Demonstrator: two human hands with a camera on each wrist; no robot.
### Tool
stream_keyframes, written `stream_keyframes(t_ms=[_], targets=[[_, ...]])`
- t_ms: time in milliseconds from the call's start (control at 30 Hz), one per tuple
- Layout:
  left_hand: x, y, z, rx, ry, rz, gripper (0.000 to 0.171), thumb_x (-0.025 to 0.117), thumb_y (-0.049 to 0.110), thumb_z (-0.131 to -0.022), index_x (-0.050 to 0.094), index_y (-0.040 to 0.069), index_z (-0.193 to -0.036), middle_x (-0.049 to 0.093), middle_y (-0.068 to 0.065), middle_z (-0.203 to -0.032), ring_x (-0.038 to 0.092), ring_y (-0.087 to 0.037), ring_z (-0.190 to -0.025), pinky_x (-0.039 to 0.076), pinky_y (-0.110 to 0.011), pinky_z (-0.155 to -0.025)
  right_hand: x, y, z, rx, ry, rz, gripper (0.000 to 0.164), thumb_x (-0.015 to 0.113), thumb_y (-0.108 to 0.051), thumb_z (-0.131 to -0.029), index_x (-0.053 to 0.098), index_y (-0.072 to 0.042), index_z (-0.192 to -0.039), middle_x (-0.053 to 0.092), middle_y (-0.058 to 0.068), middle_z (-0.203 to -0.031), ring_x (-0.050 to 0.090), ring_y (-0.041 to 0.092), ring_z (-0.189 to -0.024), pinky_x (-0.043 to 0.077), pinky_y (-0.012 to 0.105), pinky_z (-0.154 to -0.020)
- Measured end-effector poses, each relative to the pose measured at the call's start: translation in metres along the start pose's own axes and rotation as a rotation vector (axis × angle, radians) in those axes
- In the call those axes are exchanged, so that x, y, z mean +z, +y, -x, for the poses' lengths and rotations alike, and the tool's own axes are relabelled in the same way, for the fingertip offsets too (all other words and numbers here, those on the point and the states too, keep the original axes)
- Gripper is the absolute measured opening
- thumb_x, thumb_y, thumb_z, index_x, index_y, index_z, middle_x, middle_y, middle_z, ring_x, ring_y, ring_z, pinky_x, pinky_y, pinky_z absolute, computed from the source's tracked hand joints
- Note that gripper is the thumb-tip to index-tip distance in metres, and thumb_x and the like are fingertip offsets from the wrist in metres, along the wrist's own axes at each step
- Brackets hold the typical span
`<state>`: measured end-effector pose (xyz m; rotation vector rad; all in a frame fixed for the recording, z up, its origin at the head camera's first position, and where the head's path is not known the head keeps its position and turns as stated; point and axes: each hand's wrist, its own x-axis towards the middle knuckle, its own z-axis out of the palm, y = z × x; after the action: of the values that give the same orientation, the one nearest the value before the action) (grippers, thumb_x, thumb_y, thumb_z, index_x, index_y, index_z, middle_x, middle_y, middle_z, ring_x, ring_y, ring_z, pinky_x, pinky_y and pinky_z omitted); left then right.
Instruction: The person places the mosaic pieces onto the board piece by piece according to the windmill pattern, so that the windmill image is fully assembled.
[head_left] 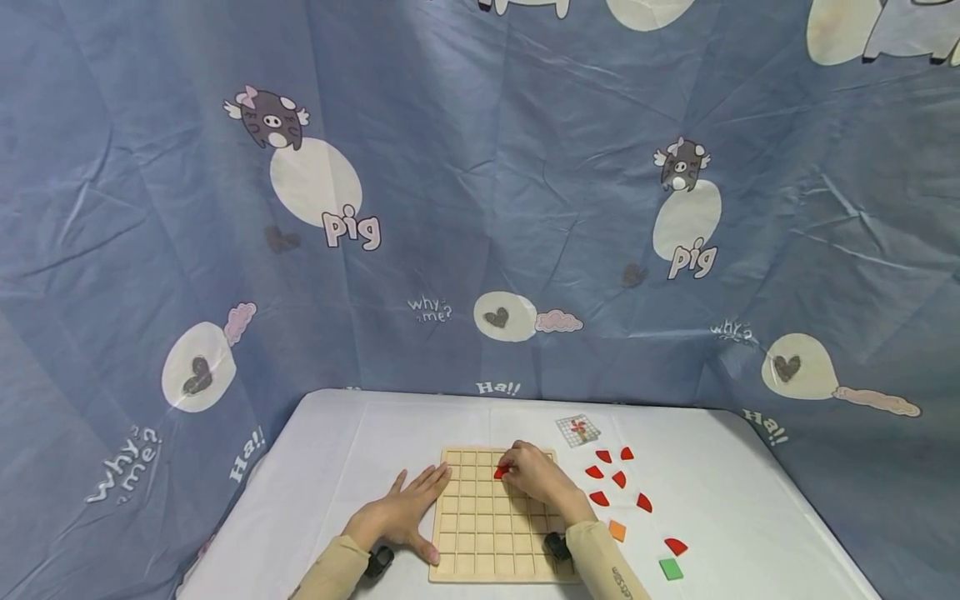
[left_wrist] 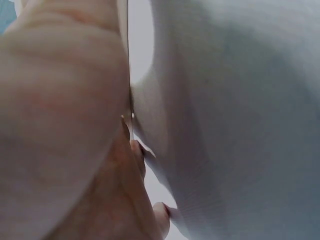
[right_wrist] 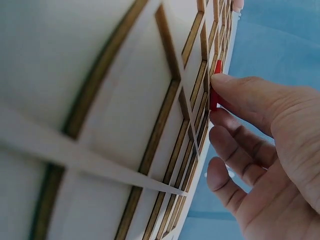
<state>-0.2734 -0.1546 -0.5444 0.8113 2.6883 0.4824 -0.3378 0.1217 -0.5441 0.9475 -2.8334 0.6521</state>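
A square wooden grid board (head_left: pixel 483 523) lies on the white table. Over its upper part, my right hand (head_left: pixel 536 473) pinches a red wedge-shaped tile (head_left: pixel 500 472) between thumb and forefinger. In the right wrist view the red tile (right_wrist: pixel 214 90) shows edge-on, right at the grid, with the other fingers (right_wrist: pixel 225 142) loosely bent below it. My left hand (head_left: pixel 405 507) rests with spread fingers along the board's left edge, thumb near the lower left corner. In the left wrist view that hand (left_wrist: pixel 60 115) fills the left side, close against a pale surface.
Right of the board lie several red quarter-circle tiles (head_left: pixel 598 498), an orange square tile (head_left: pixel 617 531) and a green square tile (head_left: pixel 671 569). A card with a pinwheel-like picture on a grid (head_left: pixel 577 430) lies beyond the board's upper right. A blue printed curtain (head_left: pixel 450 208) hangs behind the table.
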Motion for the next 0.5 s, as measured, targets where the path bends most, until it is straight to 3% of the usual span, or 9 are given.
stream_keyframes(t_ms=[500], targets=[[0.0035, -0.0030, -0.0035, -0.013, 0.003, 0.004, 0.137, 0.077, 0.067, -0.051, 0.011, 0.008, -0.155, 0.008, -0.010, -0.164, 0.009, -0.032, -0.150, 0.002, -0.064, -0.118, -0.0014, 0.0003, 0.0006, -0.032, -0.015, -0.026, 0.010, 0.071, -0.009, -0.086, 0.076, -0.012, -0.095, 0.067, -0.001, -0.091, 0.060, 0.007, -0.082, 0.054, 0.023, -0.072]])
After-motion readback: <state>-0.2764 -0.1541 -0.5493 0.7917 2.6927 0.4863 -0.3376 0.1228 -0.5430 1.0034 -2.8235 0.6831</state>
